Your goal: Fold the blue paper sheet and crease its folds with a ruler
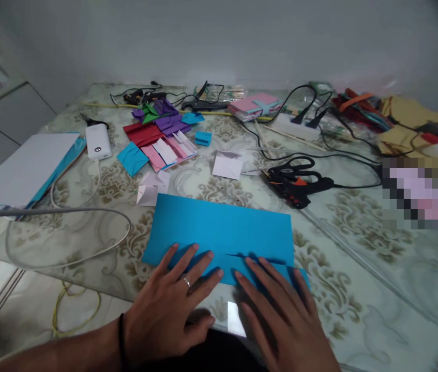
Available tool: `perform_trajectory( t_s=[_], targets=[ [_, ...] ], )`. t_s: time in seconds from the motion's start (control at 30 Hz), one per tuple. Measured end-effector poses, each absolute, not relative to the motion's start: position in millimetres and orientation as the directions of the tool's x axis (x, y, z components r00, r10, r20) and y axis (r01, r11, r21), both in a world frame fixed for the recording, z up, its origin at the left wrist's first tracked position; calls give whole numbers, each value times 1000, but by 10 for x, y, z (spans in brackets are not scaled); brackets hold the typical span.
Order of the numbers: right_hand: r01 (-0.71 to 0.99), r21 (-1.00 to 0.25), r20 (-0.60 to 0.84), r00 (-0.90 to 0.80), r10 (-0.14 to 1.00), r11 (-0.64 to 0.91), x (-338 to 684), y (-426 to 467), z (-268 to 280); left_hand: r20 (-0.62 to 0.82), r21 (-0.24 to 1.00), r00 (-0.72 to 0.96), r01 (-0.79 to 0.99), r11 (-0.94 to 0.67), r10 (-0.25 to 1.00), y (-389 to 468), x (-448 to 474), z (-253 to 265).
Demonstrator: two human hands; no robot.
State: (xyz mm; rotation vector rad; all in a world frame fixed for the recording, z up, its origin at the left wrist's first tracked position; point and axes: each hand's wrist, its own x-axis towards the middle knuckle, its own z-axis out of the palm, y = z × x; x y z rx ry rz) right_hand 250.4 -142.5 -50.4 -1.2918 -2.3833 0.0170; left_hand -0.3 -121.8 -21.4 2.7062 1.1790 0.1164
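Note:
A sheet of blue paper (222, 225) lies on the patterned tabletop in front of me, with a folded strip along its near edge. My left hand (176, 294) presses on the left part of that strip, fingers spread, a ring on one finger. On the right part rests my right hand (281, 305), its fingers stretched out flat. Both hands hold nothing. Just beyond the sheet are small folded white papers (227, 165). To the right of them lies a black glue gun (296, 191) beside black-handled scissors (292, 166).
Folded coloured papers (143, 134) lie at the back left, near a white power bank (98, 141) with a cable. A stack of sheets (25, 168) is at the far left. A power strip (295, 127) with black cords stands at the back right. Yellow material (416, 121) lies beyond.

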Motion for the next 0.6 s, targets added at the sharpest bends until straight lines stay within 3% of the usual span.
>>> perform_trajectory(
  t_s=[0.6],
  targets=[
    [831, -225, 273, -447, 852, 508, 2418, -1511, -538, 39, 190, 684, 710, -678, 728, -1190, -24, -229]
  ],
)
